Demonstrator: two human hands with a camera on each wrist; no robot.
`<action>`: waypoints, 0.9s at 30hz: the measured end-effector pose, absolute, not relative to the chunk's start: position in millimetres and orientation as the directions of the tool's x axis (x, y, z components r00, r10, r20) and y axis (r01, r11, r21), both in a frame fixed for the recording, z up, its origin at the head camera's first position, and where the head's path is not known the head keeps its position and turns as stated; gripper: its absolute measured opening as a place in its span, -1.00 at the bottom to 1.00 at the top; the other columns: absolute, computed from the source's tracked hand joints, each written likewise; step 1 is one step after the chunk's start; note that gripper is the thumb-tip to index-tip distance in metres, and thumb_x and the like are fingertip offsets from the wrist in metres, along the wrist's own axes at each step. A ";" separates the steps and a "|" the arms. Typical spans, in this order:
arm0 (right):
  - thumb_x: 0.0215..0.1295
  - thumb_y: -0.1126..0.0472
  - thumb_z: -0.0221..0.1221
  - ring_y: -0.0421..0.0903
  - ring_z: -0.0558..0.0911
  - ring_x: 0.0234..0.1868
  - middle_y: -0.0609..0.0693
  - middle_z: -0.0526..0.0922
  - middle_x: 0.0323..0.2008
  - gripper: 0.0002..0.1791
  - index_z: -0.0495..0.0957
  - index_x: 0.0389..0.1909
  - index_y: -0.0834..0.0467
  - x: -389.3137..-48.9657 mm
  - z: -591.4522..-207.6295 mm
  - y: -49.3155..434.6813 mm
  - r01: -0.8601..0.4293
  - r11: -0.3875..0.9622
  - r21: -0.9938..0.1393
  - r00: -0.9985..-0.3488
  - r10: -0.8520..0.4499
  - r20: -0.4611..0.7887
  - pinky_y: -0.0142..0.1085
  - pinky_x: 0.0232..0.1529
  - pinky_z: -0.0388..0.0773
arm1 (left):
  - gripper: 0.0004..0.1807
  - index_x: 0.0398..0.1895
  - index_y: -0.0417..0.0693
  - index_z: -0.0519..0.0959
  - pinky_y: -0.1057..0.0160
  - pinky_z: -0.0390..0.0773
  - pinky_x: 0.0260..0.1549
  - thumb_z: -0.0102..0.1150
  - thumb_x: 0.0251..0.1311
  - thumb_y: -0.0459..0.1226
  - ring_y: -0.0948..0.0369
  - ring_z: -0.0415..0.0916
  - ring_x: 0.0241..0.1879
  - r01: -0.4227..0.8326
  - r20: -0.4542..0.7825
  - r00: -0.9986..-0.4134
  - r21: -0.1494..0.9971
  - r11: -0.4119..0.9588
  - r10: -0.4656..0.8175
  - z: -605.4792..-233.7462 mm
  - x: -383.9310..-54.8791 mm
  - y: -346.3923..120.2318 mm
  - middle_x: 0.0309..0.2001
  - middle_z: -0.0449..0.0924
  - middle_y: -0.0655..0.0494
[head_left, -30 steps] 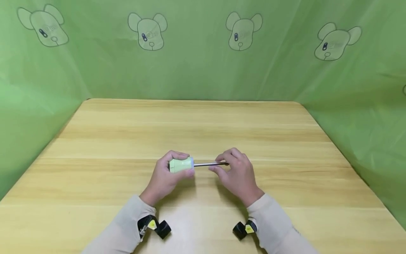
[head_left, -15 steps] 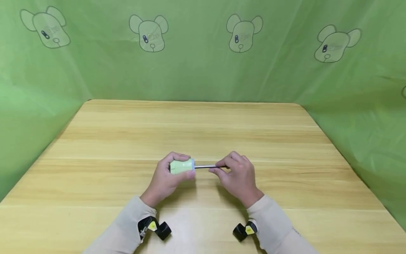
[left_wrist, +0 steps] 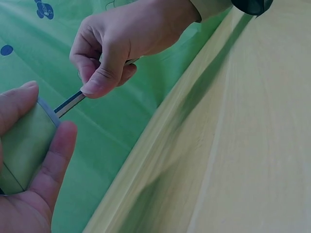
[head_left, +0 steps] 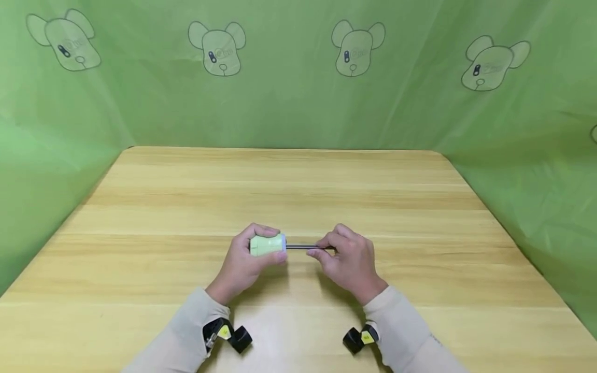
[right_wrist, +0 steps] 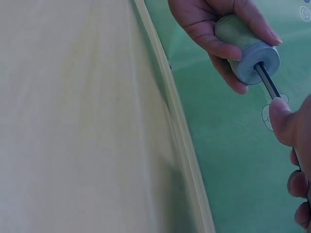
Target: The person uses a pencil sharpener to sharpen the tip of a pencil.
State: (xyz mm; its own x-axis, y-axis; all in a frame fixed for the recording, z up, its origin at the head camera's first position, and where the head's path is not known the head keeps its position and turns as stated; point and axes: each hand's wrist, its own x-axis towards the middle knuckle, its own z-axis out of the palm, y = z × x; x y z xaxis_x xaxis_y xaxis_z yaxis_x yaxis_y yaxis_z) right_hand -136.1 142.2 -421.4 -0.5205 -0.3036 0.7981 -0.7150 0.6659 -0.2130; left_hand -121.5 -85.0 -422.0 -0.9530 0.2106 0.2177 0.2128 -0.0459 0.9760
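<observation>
While left hand [head_left: 241, 265] grips cylinder [head_left: 267, 245], right hand [head_left: 352, 263] pinches rod [right_wrist: 268, 81] (thin; straight).

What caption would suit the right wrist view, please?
Left hand grips pale-green cylindrical handle; right hand holds its slim dark metal rod.

Room stretched across the table [head_left: 298, 191] beyond left hand [head_left: 240, 265] and right hand [head_left: 353, 261]; a green-handled tool [head_left: 269, 244] (held by both) barred the gap, green curtain [head_left: 284, 114] the rear.

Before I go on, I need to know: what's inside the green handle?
A rod enters through the pale cap of the green handle. How deep it goes, and anything else inside, is covered.
</observation>
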 end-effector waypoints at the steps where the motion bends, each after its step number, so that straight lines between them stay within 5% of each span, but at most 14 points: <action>1: -0.35 0.16 0.60 -0.40 0.20 -0.71 -0.13 0.46 -0.67 -0.70 0.64 -0.64 0.12 -135.9 -420.4 142.1 -0.707 0.672 -0.220 -0.538 -0.310 0.784 -0.55 -0.78 0.10 | -0.61 -0.09 -0.26 0.50 0.26 0.65 -0.35 0.39 -0.02 -0.48 0.05 0.52 -0.22 0.215 0.218 -0.953 0.976 -0.038 0.210 -421.9 -121.4 -84.8 0.05 0.49 -0.16; 7: -0.07 0.14 0.49 -0.33 0.30 -0.66 -0.24 0.40 -0.68 -0.75 0.58 -0.67 0.01 -130.3 -411.4 142.8 -0.588 0.697 -0.411 -0.776 -0.343 0.529 -0.43 -0.72 0.24 | -0.61 -0.10 -0.21 0.54 0.29 0.60 -0.39 0.43 -0.05 -0.44 0.07 0.49 -0.25 0.230 0.220 -0.951 0.973 0.021 0.219 -421.7 -120.3 -84.7 0.03 0.51 -0.12; 10: 0.07 0.15 0.41 -0.31 0.32 -0.63 -0.28 0.40 -0.66 -0.76 0.57 -0.67 -0.01 -128.6 -408.8 143.0 -0.528 0.702 -0.478 -0.839 -0.345 0.421 -0.39 -0.67 0.28 | -0.60 -0.10 -0.19 0.55 0.28 0.60 -0.39 0.43 -0.06 -0.44 0.06 0.49 -0.25 0.234 0.221 -0.948 0.972 0.032 0.229 -421.2 -119.5 -85.3 0.03 0.51 -0.12; 15: 0.02 0.09 0.46 -0.22 0.49 -0.56 -0.19 0.55 -0.60 -0.82 0.67 -0.58 0.05 -130.0 -413.1 141.0 -0.567 0.739 -0.364 -0.776 -0.331 0.537 -0.32 -0.53 0.40 | -0.60 -0.10 -0.21 0.54 0.27 0.61 -0.39 0.43 -0.06 -0.44 0.05 0.50 -0.25 0.236 0.226 -0.951 0.971 0.022 0.211 -421.5 -119.6 -85.4 0.03 0.51 -0.13; 19: -0.11 0.03 0.52 -0.08 0.61 -0.39 -0.06 0.65 -0.42 -0.69 0.70 -0.41 0.13 -132.3 -416.5 139.5 -0.594 0.741 -0.314 -0.705 -0.291 0.647 -0.20 -0.37 0.44 | -0.60 -0.10 -0.25 0.52 0.26 0.64 -0.35 0.41 -0.04 -0.46 0.05 0.52 -0.23 0.230 0.226 -0.957 0.973 0.002 0.181 -421.8 -120.3 -84.9 0.05 0.52 -0.15; 27: -0.34 0.28 0.61 -0.14 0.54 -0.50 -0.09 0.57 -0.50 -0.66 0.64 -0.53 0.16 -134.1 -419.7 138.4 -0.671 0.674 -0.308 -0.611 -0.268 0.745 -0.31 -0.51 0.42 | -0.59 -0.07 -0.33 0.48 0.15 0.70 -0.31 0.38 -0.02 -0.52 0.02 0.58 -0.26 0.191 0.202 -0.962 0.979 -0.076 0.183 -419.3 -119.3 -84.7 0.05 0.48 -0.21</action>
